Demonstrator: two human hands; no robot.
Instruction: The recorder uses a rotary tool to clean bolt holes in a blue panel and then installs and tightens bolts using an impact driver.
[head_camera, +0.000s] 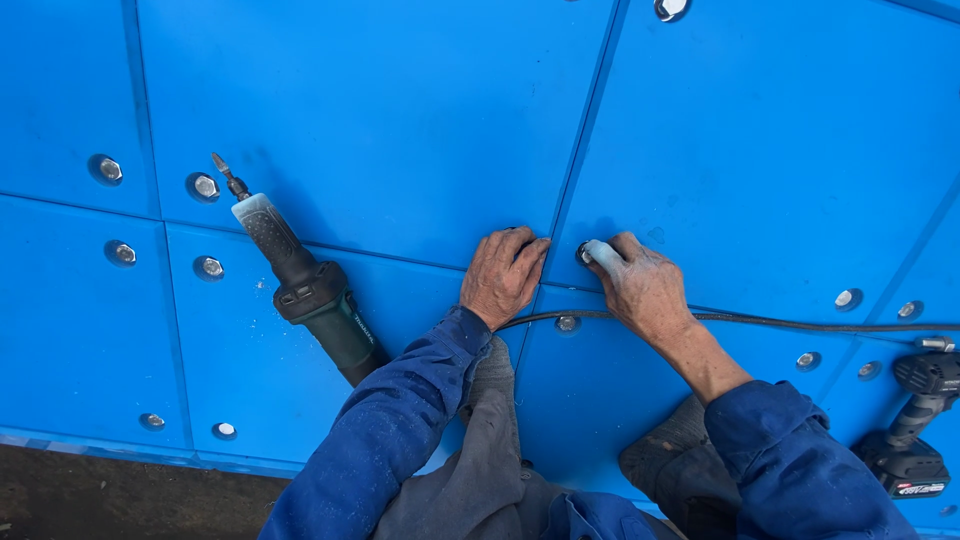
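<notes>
Pinched between our right hand's (640, 285) thumb and fingers is a small pale cap (600, 252), pressed against a bolt hole where the blue panels (400, 110) meet. Our left hand (500, 275) lies just beside it, fingers curled down on the panel seam; whether it grips anything we cannot tell. A black cable (800, 322) runs from under our right wrist off to the right. Nearer the right edge a cordless drill (915, 420) lies on the panel. Left of our hands rests a dark green rotary tool (300, 285), its bit pointing at a bolt (205, 186).
</notes>
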